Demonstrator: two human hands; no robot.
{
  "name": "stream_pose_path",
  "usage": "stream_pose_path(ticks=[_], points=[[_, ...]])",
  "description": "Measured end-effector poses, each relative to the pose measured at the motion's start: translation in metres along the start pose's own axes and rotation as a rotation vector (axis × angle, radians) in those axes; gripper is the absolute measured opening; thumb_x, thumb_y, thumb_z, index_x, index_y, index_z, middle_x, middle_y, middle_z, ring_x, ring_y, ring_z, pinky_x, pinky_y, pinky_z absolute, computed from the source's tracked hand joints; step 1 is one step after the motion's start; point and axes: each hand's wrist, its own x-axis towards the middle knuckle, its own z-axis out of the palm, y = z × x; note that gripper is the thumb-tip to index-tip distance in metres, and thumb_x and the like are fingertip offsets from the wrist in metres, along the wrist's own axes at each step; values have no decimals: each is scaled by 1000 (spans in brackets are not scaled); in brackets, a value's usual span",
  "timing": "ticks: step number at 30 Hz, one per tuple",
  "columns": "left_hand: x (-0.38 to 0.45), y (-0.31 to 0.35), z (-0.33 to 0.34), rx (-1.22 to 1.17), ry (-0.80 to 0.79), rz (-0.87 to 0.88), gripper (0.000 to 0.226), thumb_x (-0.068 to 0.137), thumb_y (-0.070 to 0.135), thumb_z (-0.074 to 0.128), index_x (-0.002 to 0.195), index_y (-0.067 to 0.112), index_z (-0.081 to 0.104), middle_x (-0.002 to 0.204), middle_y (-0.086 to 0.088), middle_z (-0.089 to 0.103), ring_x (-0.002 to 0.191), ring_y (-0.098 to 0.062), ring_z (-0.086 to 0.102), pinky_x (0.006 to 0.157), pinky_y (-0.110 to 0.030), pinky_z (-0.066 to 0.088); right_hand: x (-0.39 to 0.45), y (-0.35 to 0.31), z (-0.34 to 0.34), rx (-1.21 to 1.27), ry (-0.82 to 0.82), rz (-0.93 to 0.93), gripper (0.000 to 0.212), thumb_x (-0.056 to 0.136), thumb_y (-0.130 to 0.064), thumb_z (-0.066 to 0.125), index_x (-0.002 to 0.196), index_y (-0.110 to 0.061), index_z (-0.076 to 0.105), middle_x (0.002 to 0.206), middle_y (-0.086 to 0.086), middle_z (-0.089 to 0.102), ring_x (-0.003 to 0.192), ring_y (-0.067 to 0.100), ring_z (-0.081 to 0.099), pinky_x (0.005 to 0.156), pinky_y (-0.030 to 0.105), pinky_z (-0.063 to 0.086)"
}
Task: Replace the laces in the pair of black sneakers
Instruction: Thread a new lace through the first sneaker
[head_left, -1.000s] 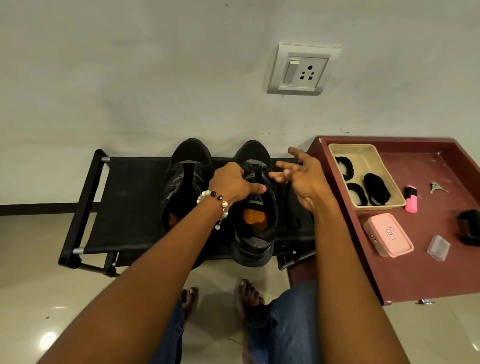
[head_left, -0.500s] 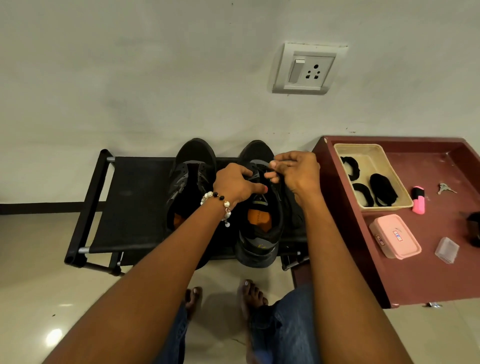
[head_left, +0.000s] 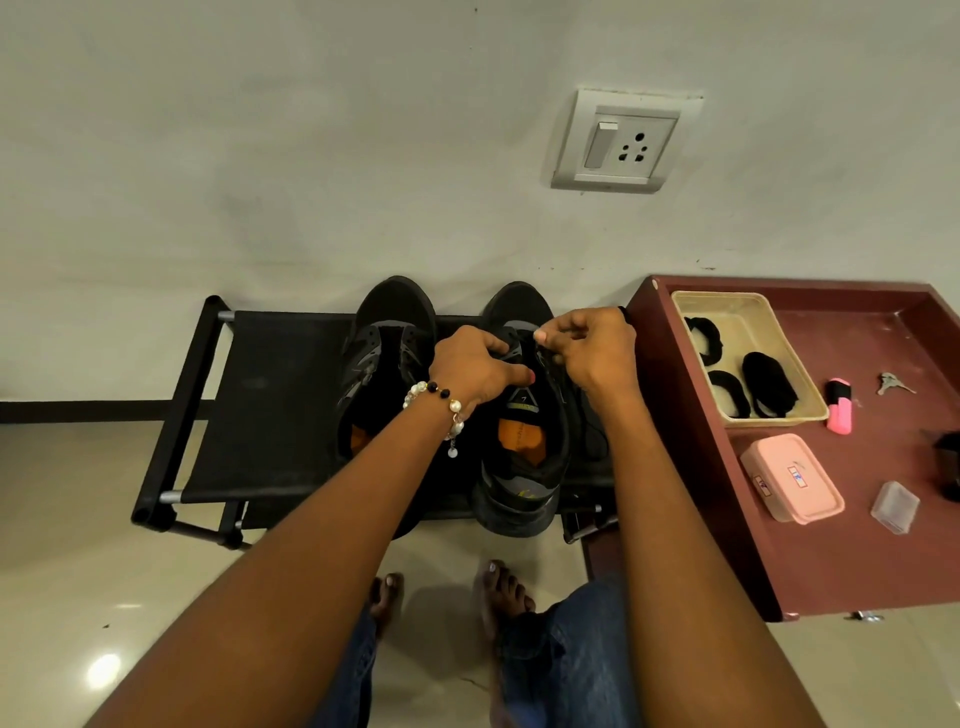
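Observation:
Two black sneakers with orange insoles stand side by side on a black fabric rack (head_left: 270, 395), toes to the wall. The left sneaker (head_left: 387, 364) is untouched. My left hand (head_left: 475, 366), with a bead bracelet at the wrist, grips the tongue and upper of the right sneaker (head_left: 524, 467). Over the same shoe's eyelets, my right hand (head_left: 592, 348) pinches a black lace between thumb and fingers. The lace itself is mostly hidden by my fingers. Coiled black laces (head_left: 769, 384) lie in a beige tray (head_left: 737, 306) on the maroon table.
The maroon table (head_left: 841, 571) stands right of the rack, carrying a pink box (head_left: 792, 478), a pink highlighter (head_left: 839, 405), keys (head_left: 891, 383) and a small clear case (head_left: 894, 506). A wall socket (head_left: 623, 143) is above. My bare feet (head_left: 498, 592) rest on the tiled floor.
My right hand, spread open beside the right sneaker a second ago, has closed and come down over its eyelets, pinching the lace. My left hand keeps its grip on the shoe.

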Motion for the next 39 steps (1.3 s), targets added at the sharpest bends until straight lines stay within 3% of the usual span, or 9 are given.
stream_pose_path(ticks=[6,10,13,16,20,26,29,33,39], points=[[2,-1,-2,-23,-7,0,52,70,26,86,118,14,68,113,-5,66,103,-19,62,86,-34,55,2,0,11,150,44,79,24,88,-28,71,76,-8,73,63,2,66,48,2,53,58,22,49],[2,-2,-3,-33,-8,1,50,70,27,86,116,15,69,110,-5,67,101,-18,63,84,-33,56,2,-1,8,383,-102,222,25,89,-24,71,73,-4,71,63,6,62,49,6,50,48,18,41],[3,-3,-4,-34,-7,1,49,68,28,87,113,16,70,109,-4,66,99,-18,63,82,-33,56,1,1,3,406,-202,233,5,81,-2,75,80,-5,71,70,6,67,57,9,57,52,17,43],[3,-2,-4,-46,-6,-6,48,67,28,88,111,17,71,108,-3,67,98,-17,62,80,-31,55,0,4,-2,339,-184,210,13,79,5,73,85,-6,73,80,7,72,69,11,66,55,16,46],[4,-1,-4,-42,-9,-2,47,69,26,87,113,16,71,109,-3,68,97,-16,63,78,-30,55,3,9,2,232,-109,164,12,79,0,76,85,-10,75,84,7,74,82,17,71,73,25,57],[3,0,-8,-42,-20,1,44,73,23,83,115,16,71,113,-4,68,98,-17,63,79,-34,58,0,7,17,-64,-84,114,11,90,-15,68,84,-7,72,86,3,69,91,15,64,86,31,53],[3,1,-9,-61,-27,-2,38,75,21,82,111,16,72,108,-3,68,97,-16,63,78,-35,59,-3,3,27,-64,-44,152,18,91,-15,65,83,0,72,88,8,69,94,20,64,85,36,54],[2,0,-11,-73,-31,4,32,77,20,80,108,17,73,104,-2,70,94,-15,65,78,-35,59,-4,0,42,-17,64,257,25,89,-19,65,66,-10,64,84,8,68,90,26,65,76,39,55],[3,0,-14,-92,-146,-14,37,78,23,80,113,17,71,107,0,66,98,-16,60,75,-35,58,6,6,50,245,106,515,13,62,-23,75,70,-13,70,77,7,70,89,33,66,90,53,52]])
